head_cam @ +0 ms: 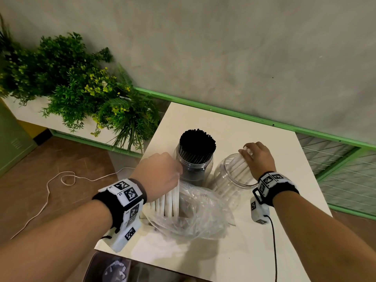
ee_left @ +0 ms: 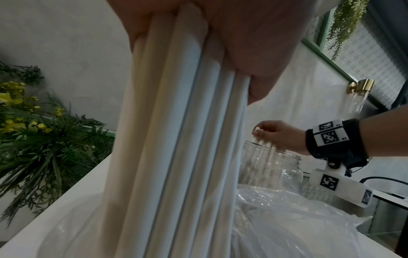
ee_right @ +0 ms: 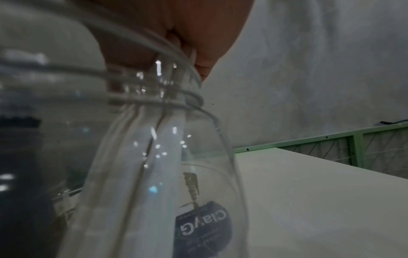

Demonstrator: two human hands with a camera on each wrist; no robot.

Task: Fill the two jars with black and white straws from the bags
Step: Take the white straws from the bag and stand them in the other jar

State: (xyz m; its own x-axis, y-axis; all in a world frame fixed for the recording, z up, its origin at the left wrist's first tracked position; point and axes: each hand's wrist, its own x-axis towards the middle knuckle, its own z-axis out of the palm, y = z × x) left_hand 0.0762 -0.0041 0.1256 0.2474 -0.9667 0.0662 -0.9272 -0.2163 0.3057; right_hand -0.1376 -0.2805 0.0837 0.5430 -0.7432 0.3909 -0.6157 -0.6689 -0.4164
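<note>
from the head view, the clear round jar of black straws point(head_cam: 195, 157) stands at the back of the white square table point(head_cam: 254, 251) and looks packed full, so that half of the task seems done. just to its right the clear plastic jar of white straws point(head_cam: 234, 176) holds only a small bundle, leaning. the right hand point(head_cam: 257, 157) pinches the tops of those straws at the jar's mouth. the left hand point(head_cam: 160, 174) grasps a bunch of white paper straws point(head_cam: 168, 202) rising out of the crumpled clear plastic bag point(head_cam: 195, 212) in front of the jars. much filling is left, by my judgement.

the left wrist view shows the fingers clenched round the white bunch, the bag below it, and green plants with yellow flowers point(ee_left: 37, 132) beside a grey wall.

the right wrist view looks through the jar's glassy wall: straws inside, a dark label, the pale tabletop, and a green-framed mesh rail point(ee_right: 331, 148) behind.
</note>
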